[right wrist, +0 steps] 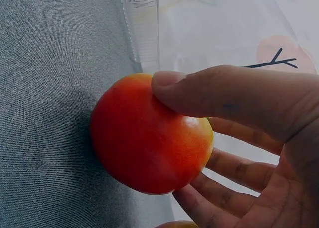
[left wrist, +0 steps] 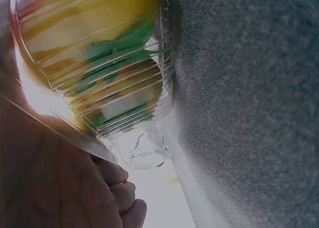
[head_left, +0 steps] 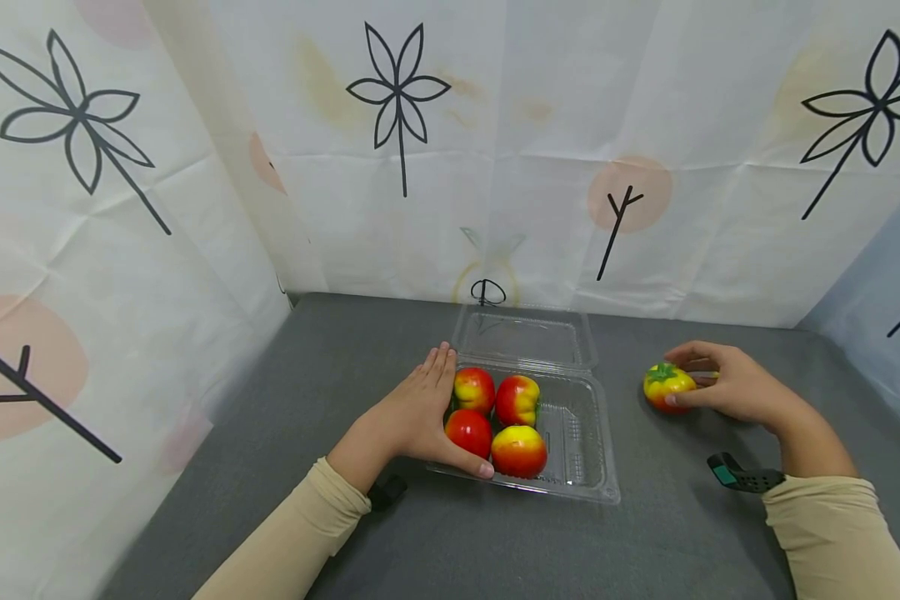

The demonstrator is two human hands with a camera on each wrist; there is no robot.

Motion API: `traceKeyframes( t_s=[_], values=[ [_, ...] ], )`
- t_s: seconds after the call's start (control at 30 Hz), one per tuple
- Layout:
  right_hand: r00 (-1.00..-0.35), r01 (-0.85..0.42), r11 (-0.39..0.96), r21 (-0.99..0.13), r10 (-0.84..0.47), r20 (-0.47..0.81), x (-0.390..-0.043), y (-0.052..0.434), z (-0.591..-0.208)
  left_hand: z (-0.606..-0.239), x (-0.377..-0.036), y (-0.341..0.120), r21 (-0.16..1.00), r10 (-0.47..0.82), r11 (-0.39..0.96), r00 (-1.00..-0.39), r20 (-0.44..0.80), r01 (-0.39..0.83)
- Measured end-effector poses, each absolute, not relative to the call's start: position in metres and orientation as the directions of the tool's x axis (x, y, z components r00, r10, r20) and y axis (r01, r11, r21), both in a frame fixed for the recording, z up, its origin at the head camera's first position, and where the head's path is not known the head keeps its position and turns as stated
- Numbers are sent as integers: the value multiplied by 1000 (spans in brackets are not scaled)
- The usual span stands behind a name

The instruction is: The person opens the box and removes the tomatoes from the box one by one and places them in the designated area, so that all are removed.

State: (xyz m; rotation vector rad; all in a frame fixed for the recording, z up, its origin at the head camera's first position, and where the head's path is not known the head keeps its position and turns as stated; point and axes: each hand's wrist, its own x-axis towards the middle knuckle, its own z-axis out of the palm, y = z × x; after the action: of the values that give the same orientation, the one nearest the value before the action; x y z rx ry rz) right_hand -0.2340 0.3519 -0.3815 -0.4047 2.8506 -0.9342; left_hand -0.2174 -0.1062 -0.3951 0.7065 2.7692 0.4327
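An open clear plastic clamshell box [head_left: 579, 433] lies mid-table, its lid [head_left: 525, 337] folded back. Several red-yellow tomato-like fruits fill its left half, among them one at the back [head_left: 474, 389] and one at the front [head_left: 519, 451]. My left hand [head_left: 437, 410] rests flat against the box's left wall, fingers straight, thumb along the front rim. The left wrist view has the ribbed box wall [left wrist: 124, 103] and a fruit [left wrist: 84, 23] behind it. To the right of the box, my right hand [head_left: 693, 379] grips a loose fruit [head_left: 663, 385] on the table. In the right wrist view my thumb [right wrist: 219, 96] presses that fruit [right wrist: 149, 138].
The grey cloth table [head_left: 345, 350] is walled by white patterned sheets [head_left: 495, 150] at the back and both sides. The right half of the box holds no fruit. A black strap with a teal clip [head_left: 742, 477] sits on my right wrist.
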Motion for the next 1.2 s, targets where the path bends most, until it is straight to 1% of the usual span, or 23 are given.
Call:
traceKeyframes(
  t_s=[0.67, 1.2],
  values=[
    [-963, -225, 788, -573, -271, 6, -234, 352, -383, -396, -217, -106, 338, 499, 839, -852, -161, 427],
    [-963, -241, 802, -547, -265, 36, -231, 342, -373, -396, -217, -106, 332, 494, 843, -852, -170, 423]
  ],
)
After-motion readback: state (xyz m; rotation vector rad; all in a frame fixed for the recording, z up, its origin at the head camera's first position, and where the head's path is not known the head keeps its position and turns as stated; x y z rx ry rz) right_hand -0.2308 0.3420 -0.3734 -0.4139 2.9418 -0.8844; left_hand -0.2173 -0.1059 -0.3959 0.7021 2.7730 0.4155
